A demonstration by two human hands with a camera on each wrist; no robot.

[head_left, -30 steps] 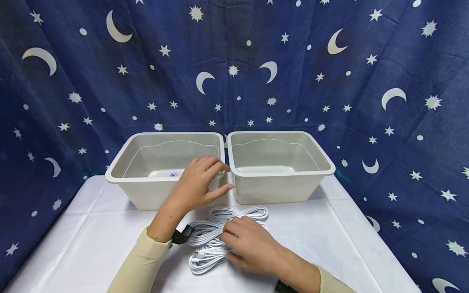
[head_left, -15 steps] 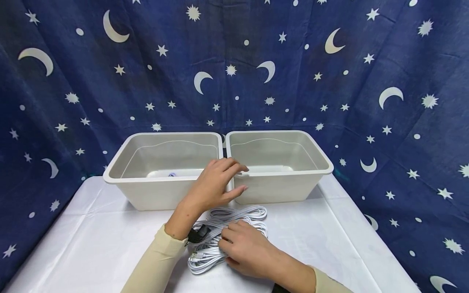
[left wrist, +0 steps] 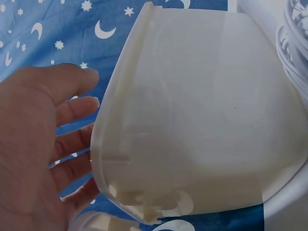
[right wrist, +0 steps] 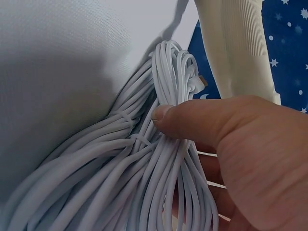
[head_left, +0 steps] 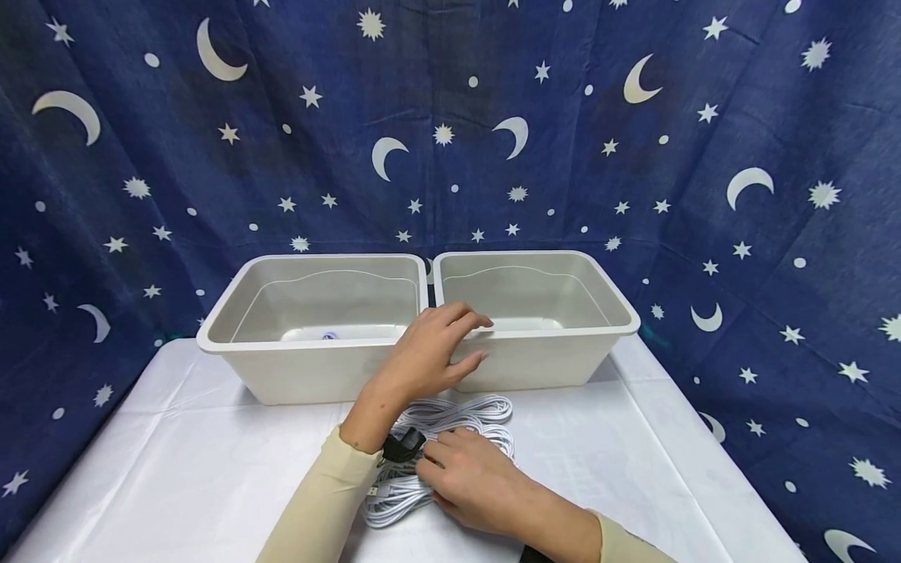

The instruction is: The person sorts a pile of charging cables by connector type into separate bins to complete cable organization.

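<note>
My left hand (head_left: 436, 348) hovers at the near left corner of the right pale grey bin (head_left: 549, 363), fingers loosely bent and holding nothing. In the left wrist view, the fingertips of the left hand (left wrist: 29, 144) come right at the rim of a bin (left wrist: 192, 106). Several coiled white cables (head_left: 486, 408) lie in a pile before the bins. My right hand (head_left: 486, 485) grips one of the bundles; in the right wrist view its thumb (right wrist: 183, 120) presses over the white cable bundle (right wrist: 166, 159) with fingers behind it. A USB plug (head_left: 378, 492) shows at the pile's left.
The left pale grey bin (head_left: 303, 375) stands close beside the right one, with a small purple-and-white item (head_left: 330, 335) on its floor. A white cloth (head_left: 176, 469) covers the table. Behind hangs a blue curtain (head_left: 535, 164) with moons and stars.
My left hand has moved right, from the left bin's near right corner to the right bin's near rim. The right hand has stayed almost still on the cables.
</note>
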